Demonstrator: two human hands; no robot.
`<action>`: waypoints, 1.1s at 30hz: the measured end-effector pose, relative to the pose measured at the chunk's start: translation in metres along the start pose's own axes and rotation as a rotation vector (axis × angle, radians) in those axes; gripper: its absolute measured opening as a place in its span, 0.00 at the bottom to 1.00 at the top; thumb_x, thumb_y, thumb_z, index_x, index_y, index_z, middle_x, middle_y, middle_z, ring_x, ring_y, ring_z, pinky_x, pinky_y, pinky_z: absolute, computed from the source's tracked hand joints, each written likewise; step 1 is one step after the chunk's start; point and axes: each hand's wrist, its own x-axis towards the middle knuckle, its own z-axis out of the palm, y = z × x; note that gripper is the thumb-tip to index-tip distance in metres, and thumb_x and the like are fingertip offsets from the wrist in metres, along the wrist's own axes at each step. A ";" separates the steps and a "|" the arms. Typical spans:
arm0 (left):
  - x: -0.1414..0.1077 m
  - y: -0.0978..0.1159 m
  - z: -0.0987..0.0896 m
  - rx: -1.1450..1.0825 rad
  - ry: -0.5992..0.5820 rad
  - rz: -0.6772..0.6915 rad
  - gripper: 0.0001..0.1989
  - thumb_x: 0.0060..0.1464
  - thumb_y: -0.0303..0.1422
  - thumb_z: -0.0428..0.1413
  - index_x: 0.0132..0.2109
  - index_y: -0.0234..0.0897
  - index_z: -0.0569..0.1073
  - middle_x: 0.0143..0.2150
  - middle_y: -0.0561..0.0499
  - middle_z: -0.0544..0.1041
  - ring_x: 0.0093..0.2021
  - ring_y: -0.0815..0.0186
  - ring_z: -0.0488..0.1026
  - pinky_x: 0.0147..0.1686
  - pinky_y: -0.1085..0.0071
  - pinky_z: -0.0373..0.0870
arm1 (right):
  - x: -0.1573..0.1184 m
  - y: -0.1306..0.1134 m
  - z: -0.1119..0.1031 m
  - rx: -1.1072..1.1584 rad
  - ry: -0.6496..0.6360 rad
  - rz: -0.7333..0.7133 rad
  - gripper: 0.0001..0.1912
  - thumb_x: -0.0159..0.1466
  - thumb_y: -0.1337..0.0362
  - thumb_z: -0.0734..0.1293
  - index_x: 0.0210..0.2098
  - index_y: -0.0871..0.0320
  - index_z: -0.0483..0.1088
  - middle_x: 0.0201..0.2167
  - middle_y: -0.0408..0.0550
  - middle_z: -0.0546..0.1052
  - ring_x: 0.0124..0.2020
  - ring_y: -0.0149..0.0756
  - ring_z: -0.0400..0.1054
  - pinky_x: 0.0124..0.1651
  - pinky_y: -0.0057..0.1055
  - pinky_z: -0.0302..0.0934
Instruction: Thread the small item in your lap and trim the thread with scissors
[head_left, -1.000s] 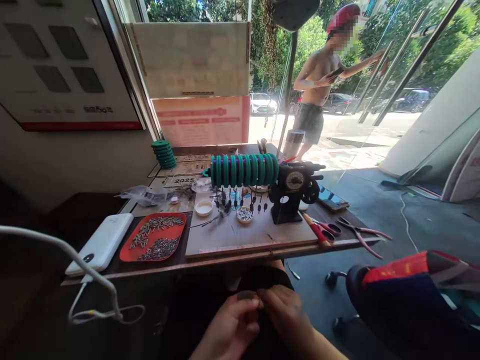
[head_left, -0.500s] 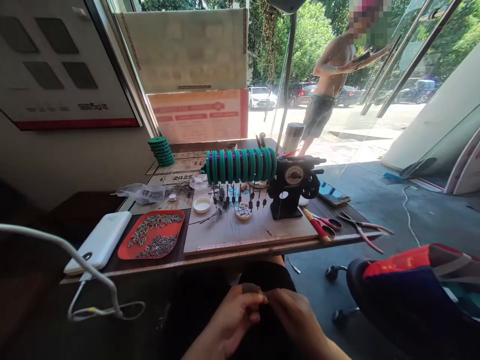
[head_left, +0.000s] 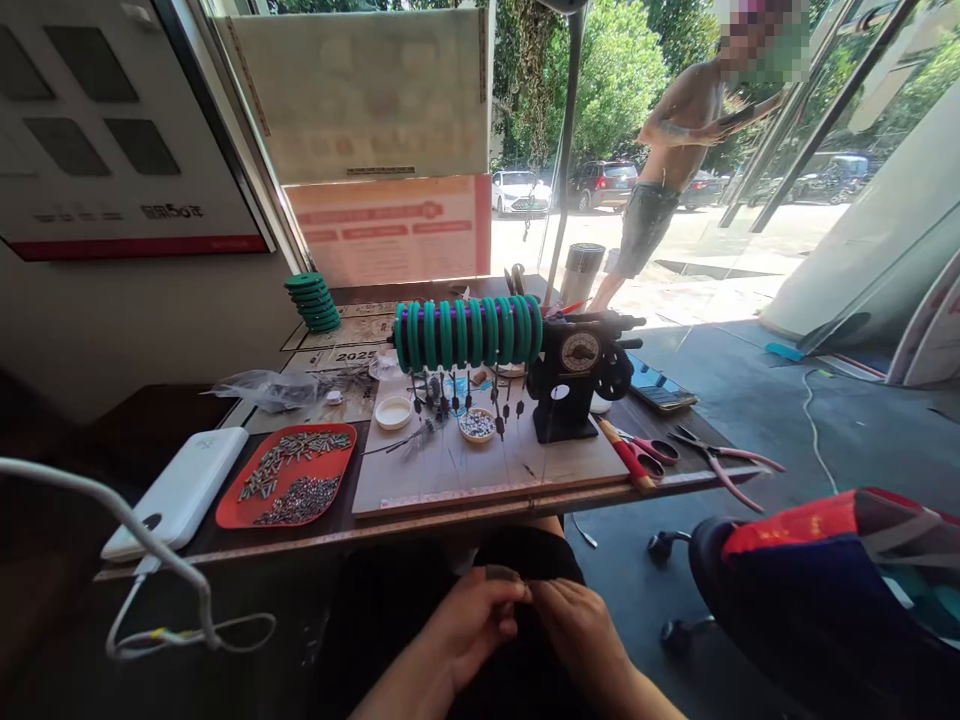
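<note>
Over the lap, below the table edge, my left hand (head_left: 480, 615) and my right hand (head_left: 577, 625) meet at the fingertips. Both are closed in a pinch, and whatever lies between the fingers is too small to make out. Beyond them on the table stands a black device (head_left: 566, 385) with a row of green rings (head_left: 469, 333); small dark weights (head_left: 500, 420) hang below it. A round dish of small beads (head_left: 477, 425) and a white dish (head_left: 394, 413) rest on the pale board (head_left: 420, 490).
At left are a red tray (head_left: 289, 475) of metal pieces and a white power bank (head_left: 176, 490) with a cable. Scissors (head_left: 652, 450) and pliers (head_left: 724, 460) lie at right, near a chair (head_left: 810, 590). A person (head_left: 660, 180) stands outside.
The table and its things sit slightly further left in the view. My hands stay together at the fingertips with hardly any change. The person outside appears a little further right.
</note>
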 end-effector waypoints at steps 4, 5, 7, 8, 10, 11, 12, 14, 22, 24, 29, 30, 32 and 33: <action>0.000 0.001 0.000 0.279 0.121 0.205 0.01 0.36 0.26 0.54 0.22 0.33 0.68 0.22 0.53 0.64 0.25 0.71 0.58 0.26 0.74 0.54 | -0.004 -0.004 -0.002 -0.126 0.110 -0.145 0.16 0.60 0.69 0.51 0.23 0.60 0.65 0.14 0.40 0.65 0.20 0.16 0.49 0.29 0.19 0.37; -0.001 0.001 -0.001 0.353 0.162 0.272 0.02 0.37 0.26 0.55 0.22 0.33 0.68 0.22 0.52 0.64 0.26 0.69 0.59 0.28 0.72 0.54 | -0.003 -0.008 -0.004 -0.157 0.124 -0.167 0.14 0.59 0.70 0.52 0.23 0.59 0.64 0.14 0.40 0.64 0.20 0.17 0.49 0.29 0.20 0.37; -0.004 -0.002 -0.004 0.482 0.240 0.392 0.05 0.38 0.27 0.56 0.19 0.34 0.68 0.24 0.50 0.64 0.28 0.66 0.59 0.32 0.69 0.54 | 0.000 -0.016 -0.009 -0.216 0.139 -0.199 0.11 0.58 0.72 0.53 0.23 0.59 0.62 0.13 0.39 0.63 0.20 0.19 0.49 0.28 0.21 0.36; -0.006 -0.004 -0.005 0.533 0.274 0.442 0.07 0.39 0.28 0.57 0.19 0.35 0.68 0.25 0.49 0.64 0.29 0.64 0.60 0.33 0.68 0.55 | 0.002 -0.020 -0.011 -0.243 0.142 -0.211 0.10 0.57 0.73 0.54 0.22 0.60 0.60 0.13 0.39 0.63 0.19 0.20 0.49 0.28 0.21 0.36; -0.011 -0.008 -0.007 0.604 0.310 0.512 0.07 0.42 0.30 0.56 0.20 0.35 0.69 0.28 0.47 0.65 0.31 0.62 0.62 0.36 0.66 0.56 | 0.006 -0.028 -0.014 -0.289 0.134 -0.242 0.08 0.56 0.74 0.55 0.21 0.61 0.57 0.12 0.39 0.63 0.18 0.20 0.49 0.28 0.22 0.34; -0.013 -0.010 -0.008 0.626 0.313 0.539 0.07 0.44 0.30 0.55 0.21 0.35 0.70 0.30 0.45 0.66 0.34 0.60 0.63 0.38 0.65 0.57 | 0.008 -0.031 -0.015 -0.308 0.125 -0.259 0.08 0.56 0.74 0.55 0.21 0.62 0.55 0.12 0.39 0.62 0.17 0.19 0.50 0.27 0.22 0.33; -0.014 -0.012 -0.009 0.644 0.311 0.566 0.06 0.46 0.30 0.54 0.24 0.35 0.71 0.33 0.44 0.67 0.36 0.59 0.65 0.41 0.64 0.57 | 0.010 -0.033 -0.015 -0.325 0.114 -0.277 0.08 0.56 0.74 0.55 0.21 0.62 0.53 0.12 0.39 0.62 0.17 0.19 0.50 0.27 0.23 0.33; -0.017 -0.013 -0.011 0.672 0.310 0.611 0.07 0.49 0.30 0.52 0.27 0.35 0.73 0.38 0.42 0.68 0.42 0.58 0.65 0.47 0.64 0.57 | 0.013 -0.036 -0.016 -0.349 0.087 -0.312 0.08 0.56 0.73 0.55 0.21 0.62 0.51 0.11 0.39 0.63 0.16 0.19 0.51 0.27 0.23 0.31; -0.022 -0.014 -0.018 0.705 0.309 0.672 0.07 0.49 0.29 0.51 0.26 0.35 0.72 0.38 0.42 0.69 0.41 0.57 0.67 0.44 0.64 0.60 | 0.021 -0.043 -0.030 -0.343 0.030 -0.464 0.08 0.57 0.70 0.53 0.21 0.61 0.51 0.11 0.40 0.62 0.17 0.21 0.48 0.30 0.24 0.26; -0.025 -0.013 -0.019 0.695 0.320 0.708 0.08 0.49 0.27 0.51 0.25 0.35 0.71 0.38 0.43 0.69 0.42 0.58 0.66 0.44 0.66 0.60 | 0.035 -0.045 -0.041 -0.304 -0.048 -0.551 0.07 0.58 0.67 0.54 0.23 0.61 0.55 0.14 0.40 0.64 0.20 0.19 0.49 0.31 0.23 0.30; -0.037 -0.003 -0.023 0.433 0.281 0.645 0.07 0.46 0.33 0.55 0.29 0.32 0.71 0.34 0.44 0.70 0.36 0.59 0.67 0.37 0.67 0.64 | 0.096 -0.047 -0.063 -0.084 -0.520 -0.707 0.10 0.58 0.64 0.54 0.33 0.56 0.65 0.30 0.40 0.70 0.32 0.16 0.51 0.38 0.20 0.38; -0.040 0.000 -0.025 0.368 0.273 0.633 0.08 0.46 0.34 0.55 0.30 0.31 0.72 0.33 0.44 0.70 0.36 0.59 0.67 0.37 0.67 0.65 | 0.106 -0.049 -0.062 -0.045 -0.564 -0.677 0.12 0.59 0.63 0.53 0.32 0.57 0.66 0.31 0.40 0.70 0.32 0.15 0.51 0.38 0.19 0.39; -0.046 0.007 -0.028 0.283 0.276 0.625 0.09 0.46 0.34 0.56 0.31 0.31 0.72 0.33 0.45 0.70 0.36 0.59 0.68 0.37 0.67 0.65 | 0.121 -0.052 -0.057 0.021 -0.617 -0.581 0.14 0.59 0.63 0.52 0.31 0.59 0.67 0.29 0.39 0.70 0.29 0.13 0.49 0.37 0.16 0.40; -0.050 0.010 -0.029 0.255 0.274 0.623 0.09 0.45 0.34 0.56 0.32 0.30 0.72 0.33 0.45 0.71 0.37 0.59 0.68 0.38 0.68 0.65 | 0.125 -0.054 -0.054 0.045 -0.633 -0.536 0.15 0.59 0.62 0.52 0.30 0.60 0.68 0.28 0.40 0.70 0.28 0.12 0.49 0.36 0.15 0.40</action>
